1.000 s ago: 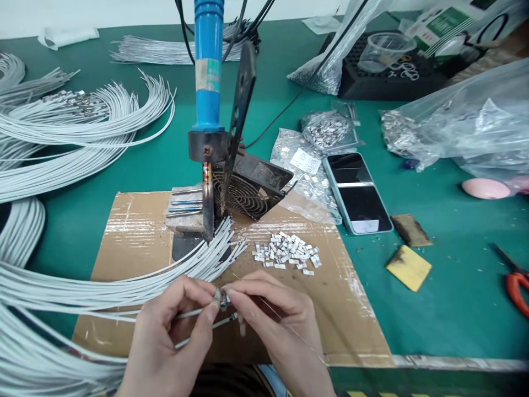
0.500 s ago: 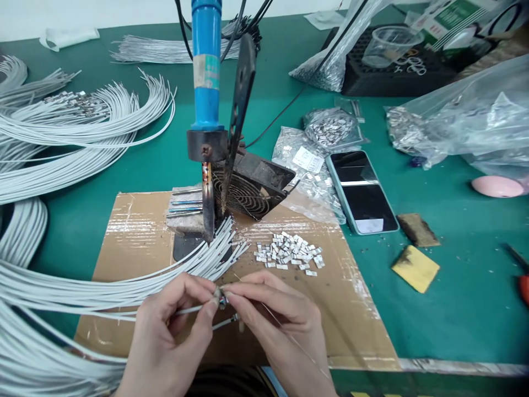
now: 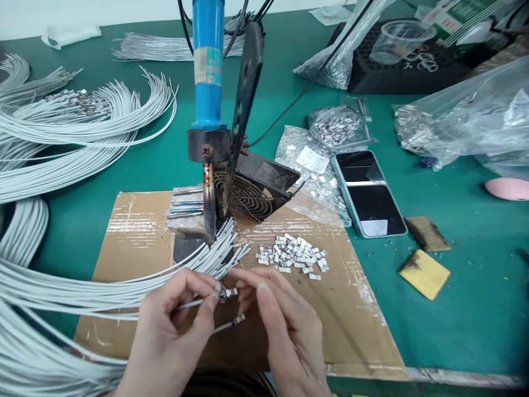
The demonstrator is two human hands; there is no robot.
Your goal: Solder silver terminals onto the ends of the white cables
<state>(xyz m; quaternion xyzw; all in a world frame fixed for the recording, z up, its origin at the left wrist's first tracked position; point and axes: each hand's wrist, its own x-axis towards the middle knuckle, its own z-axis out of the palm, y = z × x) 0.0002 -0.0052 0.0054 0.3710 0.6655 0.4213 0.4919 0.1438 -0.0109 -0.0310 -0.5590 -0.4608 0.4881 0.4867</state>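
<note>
My left hand [image 3: 171, 325] pinches a white cable [image 3: 190, 304] close to its end, between thumb and fingertips. From that pinch a small silvery metal connector [image 3: 232, 292] sticks out to the right. My right hand [image 3: 291, 331] is just beside the connector, thumb lifted away from the fingers; nothing is plainly held in it. Below, a second cable end with a metal connector [image 3: 238, 320] lies between the hands. Above them, a blue-handled soldering iron [image 3: 209, 105] hangs tip down in a stand, over a bundle of white cables [image 3: 219, 251].
A pile of small metal connectors [image 3: 291, 255] lies on the cardboard [image 3: 347, 320]. Behind it are a dark fan [image 3: 256, 187], bags of metal parts [image 3: 336, 127] and a phone [image 3: 370, 193]. A yellow sponge [image 3: 425, 274] sits at right; coiled white cables [image 3: 61, 171] fill the left.
My right thumb and fingers have parted and drawn back from the connector, uncovering it. The thin wire across my right hand no longer shows. My left hand keeps its pinch.
</note>
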